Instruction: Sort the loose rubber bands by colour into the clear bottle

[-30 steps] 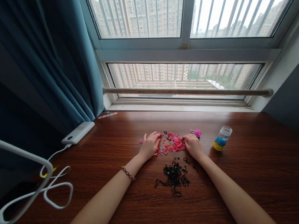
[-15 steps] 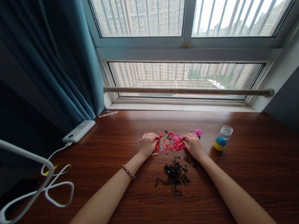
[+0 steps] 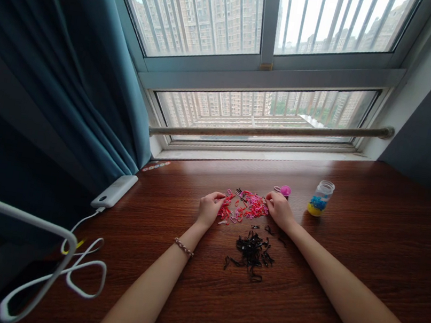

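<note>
Leftward is where the left hand (image 3: 209, 207) has slid since the earlier frame, drawing back to the left edge of the spread of pink and red rubber bands (image 3: 253, 205); the right hand (image 3: 279, 210) has barely shifted. On my feed, the left fingers are curled with their tips nearly together, just at the bands — I cannot tell whether one is pinched between them. The right fingers are bent and close together at the right end of the spread, and what they grip, if anything, is too small for me to make out.

The bands lie loosely on the table (image 3: 370, 233) between both hands, a few dark ones mixed in at the far side. Nearer me is a tangled heap of black rubber bands (image 3: 251, 249).

I can read no writing anywhere. The clear jar (image 3: 320, 199) shows blue above yellow, but whether the blue is a label or contents is unclear to me. Just behind the right hand, a pink round object (image 3: 285, 191) is partly hidden. A white power bank (image 3: 115, 191) has a dark round mark I can't resolve — and its white cable (image 3: 88, 269) loops beside the table's left edge.
</note>
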`<state>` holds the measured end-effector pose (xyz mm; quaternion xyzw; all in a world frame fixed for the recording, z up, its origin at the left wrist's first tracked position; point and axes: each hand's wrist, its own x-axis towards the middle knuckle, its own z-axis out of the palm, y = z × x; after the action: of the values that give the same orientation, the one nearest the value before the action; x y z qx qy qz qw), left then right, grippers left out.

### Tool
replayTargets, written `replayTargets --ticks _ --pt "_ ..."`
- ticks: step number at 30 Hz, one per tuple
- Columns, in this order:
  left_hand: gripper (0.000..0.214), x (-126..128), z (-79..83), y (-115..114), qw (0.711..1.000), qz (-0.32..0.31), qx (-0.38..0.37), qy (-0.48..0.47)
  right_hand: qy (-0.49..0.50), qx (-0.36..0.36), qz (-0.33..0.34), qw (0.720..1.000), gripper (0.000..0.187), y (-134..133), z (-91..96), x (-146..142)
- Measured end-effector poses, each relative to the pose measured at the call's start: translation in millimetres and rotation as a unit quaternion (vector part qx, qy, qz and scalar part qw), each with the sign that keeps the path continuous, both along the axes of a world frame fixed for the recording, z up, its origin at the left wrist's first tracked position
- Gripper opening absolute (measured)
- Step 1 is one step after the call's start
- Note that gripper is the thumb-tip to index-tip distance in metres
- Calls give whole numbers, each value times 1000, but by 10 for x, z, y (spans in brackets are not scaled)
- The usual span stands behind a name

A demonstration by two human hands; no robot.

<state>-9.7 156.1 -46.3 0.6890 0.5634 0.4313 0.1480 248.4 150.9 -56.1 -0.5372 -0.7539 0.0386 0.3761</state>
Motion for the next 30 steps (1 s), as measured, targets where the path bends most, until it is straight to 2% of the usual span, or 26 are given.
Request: replayTargets --ticks 7,11,16,30 --pt "18 -18 -17 3 998 33 8 -46 11 18 1 1000 6 -8 18 2" --pt "23 -42 -56 48 993 51 5 -104 15 22 14 1000 9 -5 12 6" --pt "23 -86 -112 117 986 26 -19 -164 18 26 24 999 10 -4 7 9" --pt "20 -97 -79 115 985 51 -34 -160 13 31 26 999 11 -36 35 0"
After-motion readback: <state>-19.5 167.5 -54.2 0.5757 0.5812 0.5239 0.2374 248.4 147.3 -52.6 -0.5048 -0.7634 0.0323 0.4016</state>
